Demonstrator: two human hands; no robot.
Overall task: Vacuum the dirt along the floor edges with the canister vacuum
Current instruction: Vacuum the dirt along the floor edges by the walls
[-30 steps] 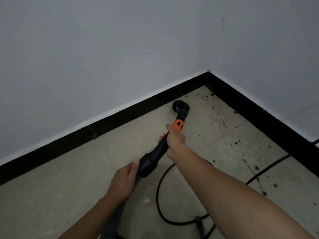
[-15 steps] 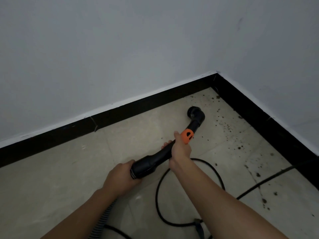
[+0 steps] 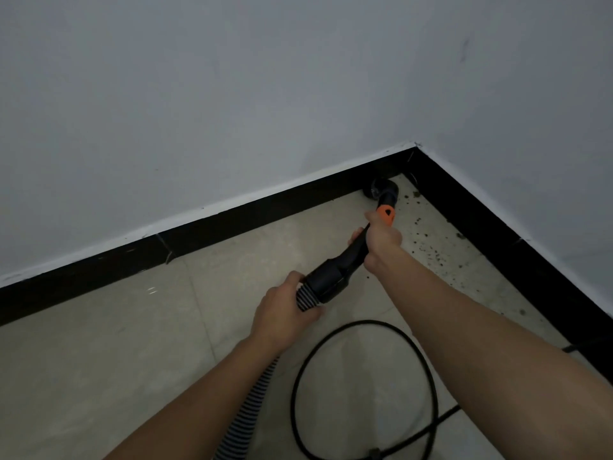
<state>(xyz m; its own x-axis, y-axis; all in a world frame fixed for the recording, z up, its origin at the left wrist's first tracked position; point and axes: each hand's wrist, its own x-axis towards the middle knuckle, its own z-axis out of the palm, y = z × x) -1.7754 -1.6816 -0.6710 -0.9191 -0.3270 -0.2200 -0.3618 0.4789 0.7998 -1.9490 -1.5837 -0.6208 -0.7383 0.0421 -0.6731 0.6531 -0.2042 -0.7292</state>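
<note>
Wand [image 3: 331, 277] black with orange collar [image 3: 385, 214]; right hand [image 3: 381, 242] grips it, left hand [image 3: 282, 313] grips striped hose [image 3: 306, 298].

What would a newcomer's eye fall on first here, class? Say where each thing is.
A black vacuum wand runs mid-picture: the right hand grips it below an orange collar, and the left hand holds the ribbed hose behind. Its nozzle meets the black skirting near the corner, with dirt specks scattered to its right.
</note>
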